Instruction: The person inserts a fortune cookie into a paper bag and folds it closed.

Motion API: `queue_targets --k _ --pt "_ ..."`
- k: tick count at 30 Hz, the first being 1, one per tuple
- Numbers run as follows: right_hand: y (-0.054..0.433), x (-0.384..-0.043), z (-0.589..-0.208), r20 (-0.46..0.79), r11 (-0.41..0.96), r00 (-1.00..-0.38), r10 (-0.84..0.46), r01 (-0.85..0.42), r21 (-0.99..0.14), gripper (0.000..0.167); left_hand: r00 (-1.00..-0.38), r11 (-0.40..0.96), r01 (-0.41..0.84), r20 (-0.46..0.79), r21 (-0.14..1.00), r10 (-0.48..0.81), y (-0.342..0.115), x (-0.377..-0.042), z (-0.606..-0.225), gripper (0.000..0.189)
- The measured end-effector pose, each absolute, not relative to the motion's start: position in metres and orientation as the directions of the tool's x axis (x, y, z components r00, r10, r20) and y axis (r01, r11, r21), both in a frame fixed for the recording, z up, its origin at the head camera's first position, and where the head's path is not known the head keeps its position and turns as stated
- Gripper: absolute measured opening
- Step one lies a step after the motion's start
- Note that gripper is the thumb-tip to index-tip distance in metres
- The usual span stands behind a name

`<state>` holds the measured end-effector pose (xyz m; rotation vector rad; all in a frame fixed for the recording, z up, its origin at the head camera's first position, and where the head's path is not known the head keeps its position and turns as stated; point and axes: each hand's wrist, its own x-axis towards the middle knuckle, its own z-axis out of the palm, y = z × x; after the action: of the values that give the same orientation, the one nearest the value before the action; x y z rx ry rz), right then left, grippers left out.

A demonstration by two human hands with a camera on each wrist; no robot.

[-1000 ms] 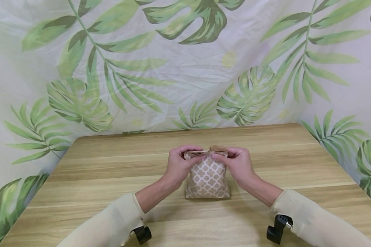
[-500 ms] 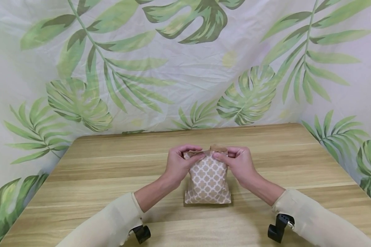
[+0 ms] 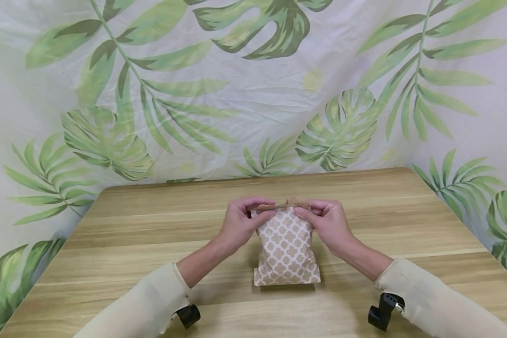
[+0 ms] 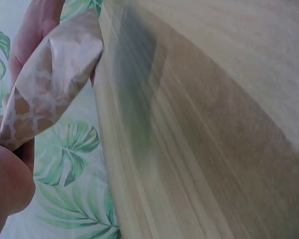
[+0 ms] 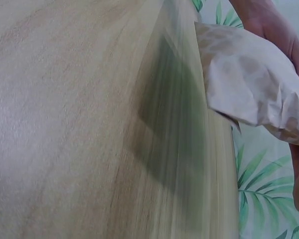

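Observation:
A brown paper bag (image 3: 287, 249) with a white lattice pattern hangs between the two hands in the head view, its lower part bulging. At its top left corner the left hand (image 3: 240, 223) pinches the bag between thumb and fingers. The right hand (image 3: 332, 224) grips the top right corner the same way, where a tan flap (image 3: 297, 202) sticks up behind the rim. Both wrist views show the paper bag (image 4: 55, 74) tilted, its bottom held above the tabletop with a shadow under it. What is inside the bag is hidden.
A wood-grain table (image 3: 152, 225) spreads below the hands. Behind it hangs a pale cloth (image 3: 253, 103) printed with green leaves. A black wrist camera (image 3: 188, 316) sits under the left sleeve, and another black camera (image 3: 384, 310) under the right.
The bag's bottom has swung up and toward the person, so more of its patterned front shows. The hands have drawn slightly apart, pulling the top edge straighter.

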<state>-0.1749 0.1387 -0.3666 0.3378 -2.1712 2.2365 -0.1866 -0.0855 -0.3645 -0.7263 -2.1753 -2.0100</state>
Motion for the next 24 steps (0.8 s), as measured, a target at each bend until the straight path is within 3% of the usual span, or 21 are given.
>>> queue_targets --k 7,17,24 --pt "0.1416 -0.1754 -0.3687 0.159 -0.106 -0.975 -0.155 -0.143 -0.984 0.029 -0.866 0.031 0.421 0.391 0.907 0.313 -0.0909 -0.1884 -0.3640 0.018" --pt "0.1417 -0.1753 -0.3698 0.143 -0.159 -0.980 -0.141 -0.120 -0.980 0.015 -0.868 0.009 0.412 0.390 0.911 0.307 -0.0937 -0.1905 -0.3660 0.014" --pt "0.1431 -0.1751 -0.3714 0.177 -0.177 -0.968 -0.179 -0.146 -0.973 0.018 -0.841 0.023 0.461 0.428 0.887 0.332 -0.0962 -0.1899 -0.3668 0.017"
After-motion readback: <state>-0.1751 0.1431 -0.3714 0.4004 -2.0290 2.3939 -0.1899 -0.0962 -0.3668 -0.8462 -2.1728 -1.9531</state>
